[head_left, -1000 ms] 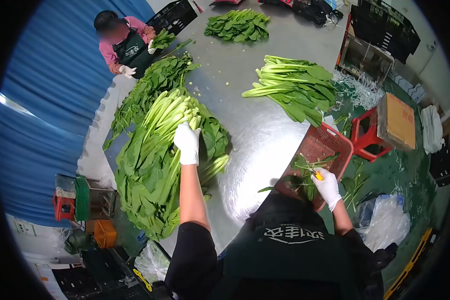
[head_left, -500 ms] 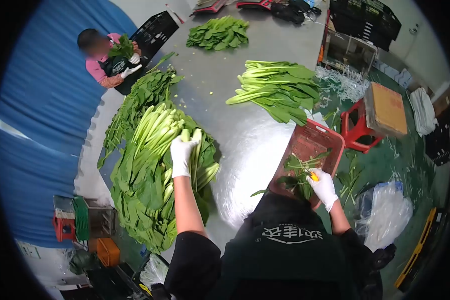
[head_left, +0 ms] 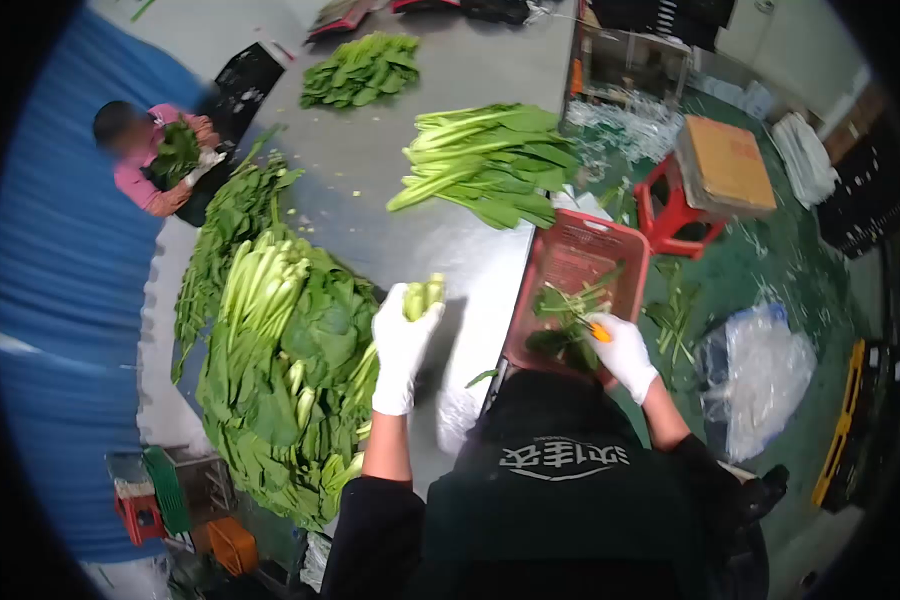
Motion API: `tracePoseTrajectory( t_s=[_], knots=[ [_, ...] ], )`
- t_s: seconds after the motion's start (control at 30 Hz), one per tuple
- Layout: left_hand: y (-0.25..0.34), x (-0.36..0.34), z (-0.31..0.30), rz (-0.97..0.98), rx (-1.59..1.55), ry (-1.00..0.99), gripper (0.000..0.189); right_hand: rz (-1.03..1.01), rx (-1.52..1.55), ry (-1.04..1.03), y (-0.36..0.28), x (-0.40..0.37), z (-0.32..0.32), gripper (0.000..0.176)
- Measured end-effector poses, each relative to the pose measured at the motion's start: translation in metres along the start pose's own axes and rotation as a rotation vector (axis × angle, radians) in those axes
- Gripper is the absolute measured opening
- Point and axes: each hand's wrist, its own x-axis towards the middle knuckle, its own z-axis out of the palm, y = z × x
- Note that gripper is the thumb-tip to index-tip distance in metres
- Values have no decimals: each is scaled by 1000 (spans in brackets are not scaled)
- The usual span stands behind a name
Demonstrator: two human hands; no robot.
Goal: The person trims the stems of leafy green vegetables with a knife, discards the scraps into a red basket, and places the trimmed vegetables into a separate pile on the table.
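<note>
so from where i stood, left hand gripped green stalks over shiny steel table, bare metal between leafy pile and edge; right hand clutched something orange over the red basket, green floor beyond.

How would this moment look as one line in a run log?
left hand: gripping green stalks | right hand: holding orange-handled tool at red basket | leafy pile: on metal table
</note>
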Motion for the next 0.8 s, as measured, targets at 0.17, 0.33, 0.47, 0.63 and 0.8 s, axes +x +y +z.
tracePoseTrajectory(
  t_s=[0.17, 0.33, 0.47, 0.63, 0.8],
  knots=[
    [49, -27, 55, -36, -385, -419, 25, -111, 22, 56, -23, 8, -9, 25],
    [59, -32, 76, 27, -344, -580, 21, -228, -120, 106, -22, 11, -20, 28],
    [64, -29, 77, 52, -353, -667, 20, -282, -91, 119, -10, 10, -22, 24],
    [78, -30, 76, -93, -554, -697, 21, 256, -333, -107, 66, 0, -19, 22],
    [55, -19, 98, -58, -498, -728, 20, 98, 316, 81, 12, 16, -42, 28]
  ],
)
